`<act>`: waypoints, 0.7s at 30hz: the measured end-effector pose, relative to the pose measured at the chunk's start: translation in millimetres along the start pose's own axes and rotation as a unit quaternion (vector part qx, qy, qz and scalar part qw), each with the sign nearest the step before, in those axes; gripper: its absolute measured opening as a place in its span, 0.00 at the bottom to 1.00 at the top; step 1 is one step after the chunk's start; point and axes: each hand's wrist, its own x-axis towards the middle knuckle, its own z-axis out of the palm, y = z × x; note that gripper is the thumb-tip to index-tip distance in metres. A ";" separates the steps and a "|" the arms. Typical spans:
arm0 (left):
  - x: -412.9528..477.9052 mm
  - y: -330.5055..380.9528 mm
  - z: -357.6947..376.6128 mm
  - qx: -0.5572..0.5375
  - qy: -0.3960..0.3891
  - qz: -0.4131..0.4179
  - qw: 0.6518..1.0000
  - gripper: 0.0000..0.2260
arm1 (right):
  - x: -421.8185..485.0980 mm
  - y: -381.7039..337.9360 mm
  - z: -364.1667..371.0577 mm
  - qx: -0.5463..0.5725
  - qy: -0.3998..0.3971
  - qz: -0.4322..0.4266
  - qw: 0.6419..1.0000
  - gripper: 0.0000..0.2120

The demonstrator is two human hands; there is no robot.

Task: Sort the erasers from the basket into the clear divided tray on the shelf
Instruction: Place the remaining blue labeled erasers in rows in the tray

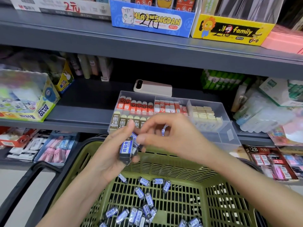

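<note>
Head view: left hand (pixel 111 154) grips a stack of blue-labelled erasers (pixel 126 150) over the green basket (pixel 164 163); right hand (pixel 168 135) pinches its top. At twelve o'clock sits the clear divided tray (pixel 229 133), at six loose erasers (pixel 144 199).

basket (pixel 172 166) before shelf (pixel 82 115) | tray (pixel 227 133) on shelf, behind basket | phone (pixel 152 87) behind tray | erasers (pixel 139 192) in basket

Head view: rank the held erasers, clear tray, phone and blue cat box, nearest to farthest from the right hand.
1. Held erasers, in the left hand, at the fingers of the right hand.
2. Clear tray, just behind the hand.
3. Phone, behind the tray, same shelf.
4. Blue cat box, shelf above.
</note>
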 end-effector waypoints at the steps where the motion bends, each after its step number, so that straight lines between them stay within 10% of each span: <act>1: -1.7 -1.3 2.4 0.010 0.016 0.010 1.000 0.17 | -4.1 -5.3 6.7 -0.006 0.001 0.017 1.000 0.17; 6: -9.7 -9.1 12.6 0.051 0.102 0.095 0.989 0.19 | -14.1 -12.6 32.2 -0.103 0.041 0.093 0.990 0.23; 16: -10.2 -7.7 16.6 0.064 0.119 0.101 0.986 0.19 | -12.5 0.7 6.0 0.245 -0.073 0.153 0.955 0.11; 21: -9.2 -5.8 13.0 0.044 0.109 0.096 0.988 0.18 | -2.5 27.7 -29.5 0.265 0.092 0.190 0.941 0.15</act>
